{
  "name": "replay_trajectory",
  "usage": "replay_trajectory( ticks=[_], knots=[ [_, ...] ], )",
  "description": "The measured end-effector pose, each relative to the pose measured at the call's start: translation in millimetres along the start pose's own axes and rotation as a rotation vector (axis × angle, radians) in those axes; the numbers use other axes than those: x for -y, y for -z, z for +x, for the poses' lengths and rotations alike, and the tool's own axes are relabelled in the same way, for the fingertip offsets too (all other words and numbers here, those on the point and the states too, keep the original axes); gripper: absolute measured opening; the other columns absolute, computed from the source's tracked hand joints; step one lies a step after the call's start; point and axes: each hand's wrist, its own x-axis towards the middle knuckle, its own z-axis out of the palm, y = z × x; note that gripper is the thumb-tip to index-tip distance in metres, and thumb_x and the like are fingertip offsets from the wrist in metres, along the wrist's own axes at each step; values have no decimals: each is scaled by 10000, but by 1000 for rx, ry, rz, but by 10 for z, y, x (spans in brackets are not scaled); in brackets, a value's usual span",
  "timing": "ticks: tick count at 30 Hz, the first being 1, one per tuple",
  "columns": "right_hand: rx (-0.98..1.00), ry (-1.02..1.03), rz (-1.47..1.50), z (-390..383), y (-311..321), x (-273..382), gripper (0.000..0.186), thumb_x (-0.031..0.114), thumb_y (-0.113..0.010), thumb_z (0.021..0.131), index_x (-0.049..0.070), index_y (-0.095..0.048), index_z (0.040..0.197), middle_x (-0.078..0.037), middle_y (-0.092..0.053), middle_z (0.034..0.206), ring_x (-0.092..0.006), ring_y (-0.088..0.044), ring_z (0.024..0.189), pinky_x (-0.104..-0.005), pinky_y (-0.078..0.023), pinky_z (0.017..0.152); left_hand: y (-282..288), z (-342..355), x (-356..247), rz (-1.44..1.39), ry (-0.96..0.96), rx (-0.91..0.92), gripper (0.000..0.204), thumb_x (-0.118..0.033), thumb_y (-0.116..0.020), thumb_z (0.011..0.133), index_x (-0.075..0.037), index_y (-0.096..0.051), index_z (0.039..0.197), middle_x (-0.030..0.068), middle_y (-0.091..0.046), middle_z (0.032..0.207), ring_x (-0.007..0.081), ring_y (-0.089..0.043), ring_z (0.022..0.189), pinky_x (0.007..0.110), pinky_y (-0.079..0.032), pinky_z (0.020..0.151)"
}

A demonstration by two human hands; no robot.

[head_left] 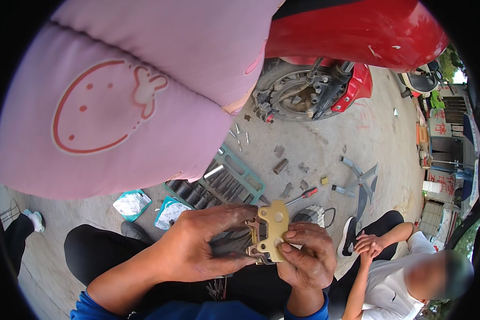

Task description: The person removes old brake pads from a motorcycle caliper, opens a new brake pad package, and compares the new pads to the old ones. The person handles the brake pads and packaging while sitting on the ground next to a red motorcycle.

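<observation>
A brake caliper [255, 240] with a flat gold-coloured bracket plate [277, 226] is held between my two hands, above my lap. The fingers and thumb of my left hand [189, 248] are closed round the dark body from the left. On the right, my right hand [309, 256] pinches the plate's edge, thumb and fingertips near one of its holes. Metal clips show between plate and body. Much of the caliper's body is hidden by my left fingers. Both hands are smeared with dark grease.
A pink quilted cover [133, 96] and red scooter [352, 32], its front wheel [293, 90] exposed, stand ahead. On the concrete lie a green socket case [242, 169], screwdriver [305, 195], crossed metal piece [361, 180] and teal packets [132, 205]. A person [389, 277] sits at right.
</observation>
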Motion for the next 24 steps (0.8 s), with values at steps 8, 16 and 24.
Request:
replay_trajectory(
  ticks=[8, 16, 24],
  knots=[
    [54, 10, 73, 14, -38, -8, 277, -53, -826, 652, 22, -756, 910, -156, -693, 984, -317, -712, 823, -375, -606, 680, 78, -11, -35, 46, -77, -16, 615, -102, -858, 734, 14, -620, 1289, 215, -660, 1277, 377, -680, 1137, 396, -558, 943],
    [146, 55, 80, 66, -38, -22, 199, 12, -817, 713, 34, -752, 899, -175, -734, 1005, -329, -726, 822, -367, -601, 646, 157, -40, -96, 75, -44, -3, 610, -120, -873, 722, 29, -620, 1257, 224, -652, 1274, 401, -662, 1159, 418, -556, 950],
    [105, 8, 81, 55, -29, 28, 188, -20, -841, 713, 40, -747, 865, -172, -740, 1016, -318, -726, 807, -367, -600, 661, 179, -32, -155, 101, -66, 10, 622, -100, -841, 727, 37, -584, 1276, 229, -622, 1296, 413, -667, 1120, 429, -575, 916]
  ],
)
